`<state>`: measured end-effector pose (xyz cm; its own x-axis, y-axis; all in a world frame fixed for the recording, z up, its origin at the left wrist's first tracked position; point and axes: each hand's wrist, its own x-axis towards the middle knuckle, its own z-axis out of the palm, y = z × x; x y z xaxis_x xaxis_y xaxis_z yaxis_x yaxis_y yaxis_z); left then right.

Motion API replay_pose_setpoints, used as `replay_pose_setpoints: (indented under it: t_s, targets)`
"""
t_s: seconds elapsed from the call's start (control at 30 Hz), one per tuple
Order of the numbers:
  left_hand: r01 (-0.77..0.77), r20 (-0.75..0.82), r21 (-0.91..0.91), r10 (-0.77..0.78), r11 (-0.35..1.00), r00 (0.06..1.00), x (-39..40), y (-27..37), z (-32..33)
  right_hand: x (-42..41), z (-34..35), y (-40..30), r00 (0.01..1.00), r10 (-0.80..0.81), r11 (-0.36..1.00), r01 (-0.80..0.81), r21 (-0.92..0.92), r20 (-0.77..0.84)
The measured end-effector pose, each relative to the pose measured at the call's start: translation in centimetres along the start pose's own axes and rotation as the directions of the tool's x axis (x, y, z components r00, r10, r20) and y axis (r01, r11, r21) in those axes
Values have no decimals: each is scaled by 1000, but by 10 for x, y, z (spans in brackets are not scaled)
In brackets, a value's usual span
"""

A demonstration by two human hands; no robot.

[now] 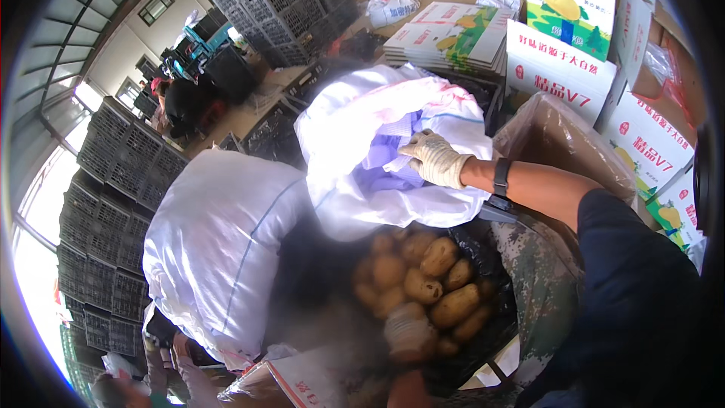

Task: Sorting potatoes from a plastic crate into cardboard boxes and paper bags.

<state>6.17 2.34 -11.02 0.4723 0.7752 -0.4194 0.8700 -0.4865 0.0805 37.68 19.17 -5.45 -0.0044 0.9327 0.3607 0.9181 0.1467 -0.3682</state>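
Note:
My right hand, in a pale knit work glove, reaches into an open white woven sack. Its fingertips touch pale purple foam net sleeves in the sack; whether they pinch one is unclear. Lower down, my left hand, gloved too, rests among potatoes in a container lined with black plastic. Haze blurs this hand, and its fingers are hidden. The potatoes are brownish yellow, some with dark marks.
A full white sack stands at the left, with another person's arms below it. An open carton lined with clear plastic is at the right, near printed potato cartons. Flattened cartons and black crates are stacked behind.

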Motion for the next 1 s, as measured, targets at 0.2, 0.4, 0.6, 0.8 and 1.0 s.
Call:
replay_pose_setpoints:
  t_s: [0.2, 0.4, 0.6, 0.8, 1.0]
  targets:
    - [-85, -294, -769, -233, 634, 927, -36, -37, -36, -73, -77, -40, 939, 190, 703, -333, 628, 286]
    - [-315, -322, -946, -110, 72, 941, -123, 3, -86, -168, -107, -98, 966, 15, 720, -190, 668, 259]
    - [-608, -583, -668, 206, 430, 786, -143, 48, -75, -237, -130, -137, 834, -10, 540, -460, 705, 552]
    - [-375, -342, -915, 203, 151, 917, -172, 86, -46, -286, -123, -137, 889, -196, 729, -150, 668, 414]
    - [-74, -122, -979, 252, -191, 960, -181, 96, -16, -313, -115, -133, 691, -133, 575, -530, 623, 710]
